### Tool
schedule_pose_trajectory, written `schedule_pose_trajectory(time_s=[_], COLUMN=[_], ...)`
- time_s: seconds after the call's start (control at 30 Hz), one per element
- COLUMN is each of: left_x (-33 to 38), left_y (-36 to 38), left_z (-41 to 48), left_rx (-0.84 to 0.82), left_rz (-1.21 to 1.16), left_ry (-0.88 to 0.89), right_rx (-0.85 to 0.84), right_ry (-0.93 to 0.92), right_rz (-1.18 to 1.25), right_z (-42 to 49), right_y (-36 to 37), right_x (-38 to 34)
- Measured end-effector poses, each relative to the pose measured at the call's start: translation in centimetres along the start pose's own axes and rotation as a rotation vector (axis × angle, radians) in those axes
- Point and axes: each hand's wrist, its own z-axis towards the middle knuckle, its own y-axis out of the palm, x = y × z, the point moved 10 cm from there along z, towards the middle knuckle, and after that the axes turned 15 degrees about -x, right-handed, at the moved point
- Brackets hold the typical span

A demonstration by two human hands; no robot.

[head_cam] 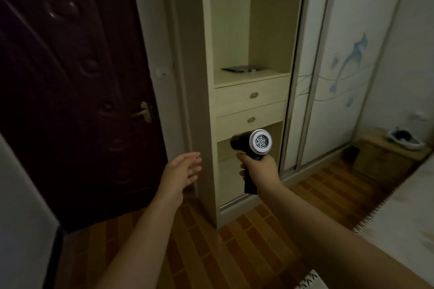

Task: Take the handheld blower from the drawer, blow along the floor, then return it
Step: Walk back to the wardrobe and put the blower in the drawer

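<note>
My right hand [259,168] grips the black handle of the handheld blower [252,143]. Its silver rear grille faces me and its dark nozzle points away to the left, toward the cabinet. The blower hangs in front of the lower drawer [250,120], just below its handle. The upper drawer [252,95] sits above it. Both drawers are closed. My left hand [182,172] is empty with fingers spread, held out beside the cabinet's left side panel.
A cream cabinet [204,101] holds an open shelf with a flat dark object [239,69]. A dark door [77,91] stands at left, sliding wardrobe doors [333,77] at right. Wooden floor [223,248] below; a bed edge [399,213] and a low nightstand [385,157] at right.
</note>
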Motion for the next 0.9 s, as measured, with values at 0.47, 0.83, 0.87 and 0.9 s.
schedule_pose_trajectory(time_s=[0.47, 0.83, 0.87, 0.9], left_x=[2.9, 4.8, 4.9, 4.8], left_y=[-9.9, -3.6, -2.5, -1.2], left_z=[21.5, 37.1, 38.0, 39.2], left_rx=[-0.057, -0.292, -0.315, -0.338], left_rz=[0.000, -0.012, -0.017, -0.016], left_ry=[0.035, 0.043, 0.043, 0.039], right_rx=[0.104, 0.298, 0.318, 0.344], right_ry=[-0.035, -0.091, -0.098, -0.100], right_rz=[0.011, -0.023, -0.023, -0.022], right_z=[19.1, 28.9, 29.5, 30.1], right_y=[7.7, 2.5, 1.5, 0.2], right_x=[1.5, -0.6, -0.8, -1.0])
